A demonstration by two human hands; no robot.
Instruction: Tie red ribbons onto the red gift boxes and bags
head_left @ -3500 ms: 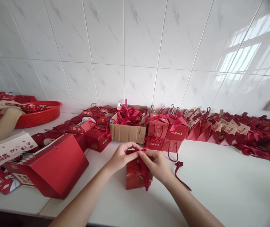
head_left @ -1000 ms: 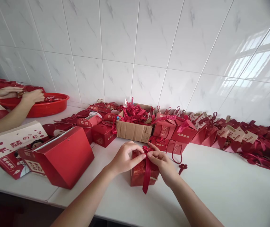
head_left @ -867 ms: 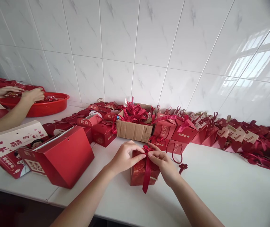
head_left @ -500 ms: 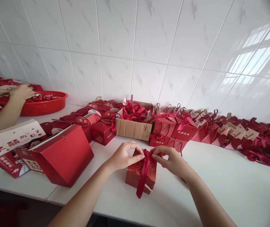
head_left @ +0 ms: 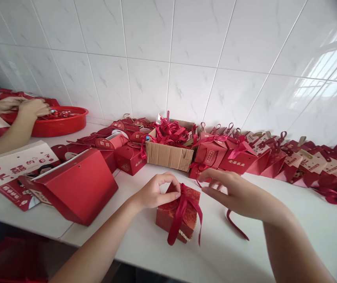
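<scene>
A small red patterned gift box (head_left: 175, 218) stands on the white counter in front of me, with twisted cream cord showing near its bottom corner. Dark red satin ribbon (head_left: 177, 220) is gathered on its top, and two tails hang down its sides. My left hand (head_left: 159, 191) pinches the ribbon at the gathered point. To the right of the box, my right hand (head_left: 227, 190) hovers with thumb and forefinger apart, no longer touching the bow. Below that hand a narrow red ribbon strip (head_left: 237, 227) shows; its upper end is hidden.
Behind the box sits a cardboard carton (head_left: 168, 156) of loose ribbons. Rows of finished red boxes (head_left: 239, 159) line the wall. At left are larger red boxes (head_left: 80, 188) and a red basin (head_left: 59, 126), where another person's hands (head_left: 29, 108) work.
My right hand has let go of the ribbon by the bow and moved right. A ribbon tail now hangs on the box's right side. My left hand keeps its pinch.
</scene>
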